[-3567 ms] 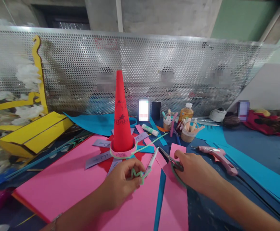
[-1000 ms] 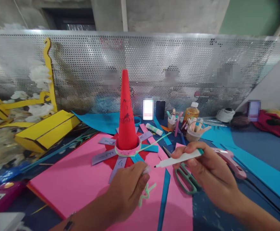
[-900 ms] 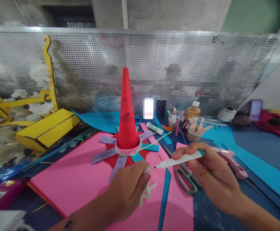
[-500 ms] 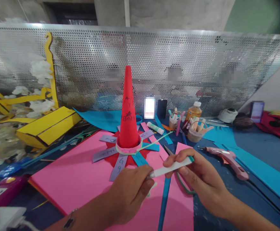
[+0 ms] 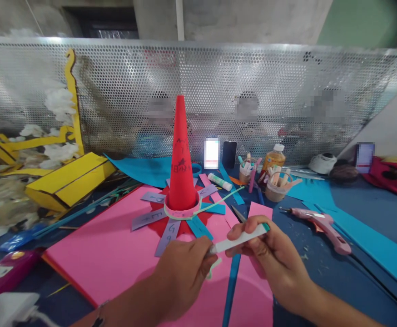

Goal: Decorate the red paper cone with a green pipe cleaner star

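Note:
My right hand (image 5: pixel 273 261) is closed around a white marker (image 5: pixel 241 239) with a teal end, held level over the pink foam sheet (image 5: pixel 99 254). My left hand (image 5: pixel 185 277) is closed, its fingertips pinching the marker's cap end at the marker's tip. A pale green squiggle of foam (image 5: pixel 215 268) peeks out just under that hand. Behind the hands stands a red paper cone (image 5: pixel 181 159) with black marks on it, ringed by a pink band and lilac and blue paper strips (image 5: pixel 169 229) bearing letters.
A pink glue gun (image 5: pixel 321 222) lies to the right on the blue table. Cups of sticks (image 5: pixel 276 186), a bottle (image 5: pixel 273 159), a glue stick (image 5: pixel 220 181) and two phones (image 5: pixel 220 153) stand behind. A yellow cardboard piece (image 5: pixel 69 179) lies left. A perforated metal screen (image 5: pixel 198 91) closes the back.
My right hand left the scissors, picked up the marker and brought it to my left hand. The left hand let go of the green squiggle and closed the cap onto the marker's tip.

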Demonstrator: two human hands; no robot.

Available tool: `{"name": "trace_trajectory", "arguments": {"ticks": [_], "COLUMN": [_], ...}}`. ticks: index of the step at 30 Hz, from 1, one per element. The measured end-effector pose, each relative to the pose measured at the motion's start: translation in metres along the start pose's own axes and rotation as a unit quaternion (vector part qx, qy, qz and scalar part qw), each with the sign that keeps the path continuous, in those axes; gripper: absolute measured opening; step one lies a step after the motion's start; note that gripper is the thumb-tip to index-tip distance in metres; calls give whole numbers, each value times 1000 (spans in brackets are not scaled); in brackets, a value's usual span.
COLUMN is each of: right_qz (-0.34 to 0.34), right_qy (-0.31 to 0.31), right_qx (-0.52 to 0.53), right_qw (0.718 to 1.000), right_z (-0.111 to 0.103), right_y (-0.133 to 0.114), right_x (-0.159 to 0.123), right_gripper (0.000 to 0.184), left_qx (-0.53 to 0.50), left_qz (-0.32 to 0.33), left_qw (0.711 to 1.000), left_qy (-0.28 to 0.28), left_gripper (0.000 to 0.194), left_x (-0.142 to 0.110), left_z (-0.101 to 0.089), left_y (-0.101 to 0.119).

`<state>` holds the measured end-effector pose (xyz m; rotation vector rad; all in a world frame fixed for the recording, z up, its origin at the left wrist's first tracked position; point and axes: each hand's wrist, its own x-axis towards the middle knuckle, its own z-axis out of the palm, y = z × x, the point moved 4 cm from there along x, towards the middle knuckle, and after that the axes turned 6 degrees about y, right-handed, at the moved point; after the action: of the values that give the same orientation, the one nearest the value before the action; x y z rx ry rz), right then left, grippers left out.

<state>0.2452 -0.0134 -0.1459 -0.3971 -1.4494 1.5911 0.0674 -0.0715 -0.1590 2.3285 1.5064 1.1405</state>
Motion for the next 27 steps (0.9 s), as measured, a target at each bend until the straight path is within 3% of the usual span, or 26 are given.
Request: {"name": "trace_trajectory", "arguments": {"ticks": [7,18,22,27], "right_qz": [-32,-58,-71,-102], "right_qy": [13,28,22,-18], "right_qx": [-4,9,6,-38], "right_qw": [999,998,997,994], "right_z": [6,11,12,17], "right_y": [1,7,13,9], "right_x": [1,-6,-10,-11], "right_gripper": [12,14,14,16], "left_qx": [87,204,196,103], "left_qz": [20,109,114,115], "left_qw": [995,967,969,988], "left_qy": [54,109,97,31], "left_gripper": [34,27,26,32], "left_x": [-1,-5,-9,-5], "left_z": [4,5,10,8], "left_y": [-2,2,-4,-10]}}
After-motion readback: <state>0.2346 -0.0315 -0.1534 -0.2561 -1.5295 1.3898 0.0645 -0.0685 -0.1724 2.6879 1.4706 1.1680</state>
